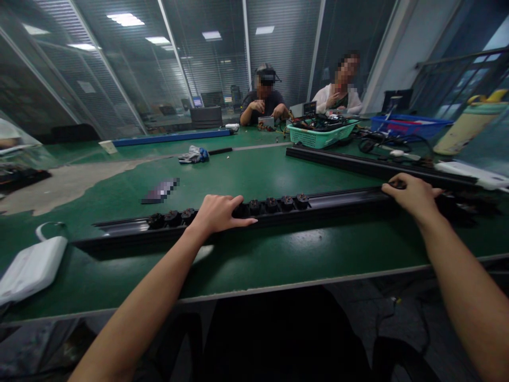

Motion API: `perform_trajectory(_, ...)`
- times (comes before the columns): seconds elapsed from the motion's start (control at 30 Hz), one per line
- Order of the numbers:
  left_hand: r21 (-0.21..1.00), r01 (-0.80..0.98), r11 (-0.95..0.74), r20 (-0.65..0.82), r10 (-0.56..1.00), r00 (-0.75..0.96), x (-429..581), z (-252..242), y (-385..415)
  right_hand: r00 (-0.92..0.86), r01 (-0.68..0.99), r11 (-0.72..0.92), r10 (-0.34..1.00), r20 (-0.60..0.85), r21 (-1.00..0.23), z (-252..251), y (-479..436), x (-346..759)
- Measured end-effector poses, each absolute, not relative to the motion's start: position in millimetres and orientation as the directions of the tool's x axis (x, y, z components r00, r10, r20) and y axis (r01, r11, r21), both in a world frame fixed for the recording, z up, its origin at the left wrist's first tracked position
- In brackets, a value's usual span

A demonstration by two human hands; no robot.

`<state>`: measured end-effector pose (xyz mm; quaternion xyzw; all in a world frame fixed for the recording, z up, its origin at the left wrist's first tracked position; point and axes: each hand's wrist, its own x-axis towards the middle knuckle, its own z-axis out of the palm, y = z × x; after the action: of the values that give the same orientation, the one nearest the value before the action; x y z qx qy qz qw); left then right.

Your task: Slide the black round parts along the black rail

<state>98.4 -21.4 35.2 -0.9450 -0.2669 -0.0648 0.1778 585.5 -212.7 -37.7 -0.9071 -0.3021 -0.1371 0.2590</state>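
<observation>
A long black channel rail lies across the table in front of me. Several round black socket modules with copper-coloured contacts sit in a row inside it. My left hand rests over the row and grips the rail, thumb along the near side; it hides the modules beneath. Near the rail's right end, my right hand pinches a small round black piece, which looks like another socket module. Whether that piece touches the rail I cannot tell. More dark parts lie in a blurred heap beside my right hand.
A second black rail lies behind at the right. Beyond it stand a green basket of parts and a blue basket. A phone, a cloth and a white box lie leftward. Two people sit across the table.
</observation>
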Motion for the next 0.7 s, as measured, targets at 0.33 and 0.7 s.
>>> perform_trajectory(0.33,-0.312,0.535,-0.785,0.229,0.485,0.844,98.4,34.1,-21.2,0.809,0.573,-0.721,0.418,0.413,-0.390,-43.5,-212.6,595.0)
perform_trajectory(0.7,-0.311,0.536,-0.785,0.225,0.487,0.844,98.4,33.8,-20.4,0.851,0.506,-0.770,0.372,0.372,-0.388,-40.7,-213.6,594.9)
